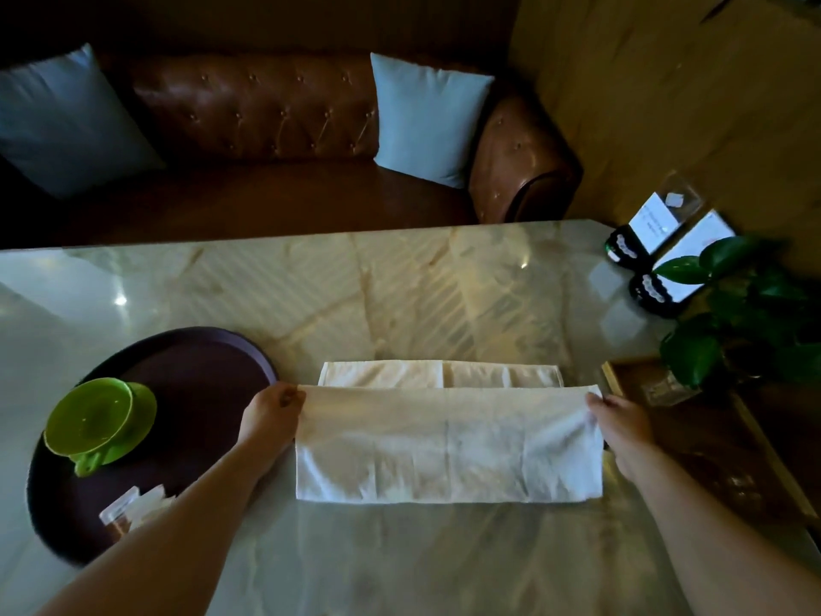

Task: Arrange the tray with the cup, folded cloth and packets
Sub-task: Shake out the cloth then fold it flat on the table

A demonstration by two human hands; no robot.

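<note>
A glossy marble table carries everything. Near its left edge sits a round dark tray. A white cloth, partly folded, lies at the middle toward the near edge. At the far right corner stand two dark-based card holders beside a leafy potted plant, with a wooden tray along the right edge

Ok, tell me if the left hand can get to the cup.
Probably yes. The cup sits in the open on the tray, just left of the left hand, but that hand is pinching the cloth.
</note>
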